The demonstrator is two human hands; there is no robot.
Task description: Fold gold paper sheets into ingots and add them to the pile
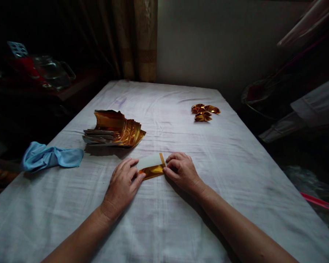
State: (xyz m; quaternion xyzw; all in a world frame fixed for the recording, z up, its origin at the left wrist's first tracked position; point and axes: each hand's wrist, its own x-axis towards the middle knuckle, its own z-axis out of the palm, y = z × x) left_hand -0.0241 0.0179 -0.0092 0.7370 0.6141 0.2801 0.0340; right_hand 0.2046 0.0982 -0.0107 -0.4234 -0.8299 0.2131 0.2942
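A partly folded sheet of gold foil paper (153,170) lies on the white cloth in front of me, its pale back showing above a gold strip. My left hand (125,178) grips its left end, thumb along the near edge and fingers at the upper left corner. At the other end, my right hand (182,171) pinches the right edge between thumb and curled fingers. Beyond my left hand stands a curved stack of gold foil paper sheets (112,129). Several folded gold foil pieces (204,112) are grouped toward the far right.
A light blue cloth (53,156) lies crumpled at the table's left edge. The white tablecloth (164,226) is slightly wrinkled. On a dark side surface at left stands a glass pitcher (52,71). A curtain (142,40) hangs behind; a pink handle (318,201) shows beyond the right edge.
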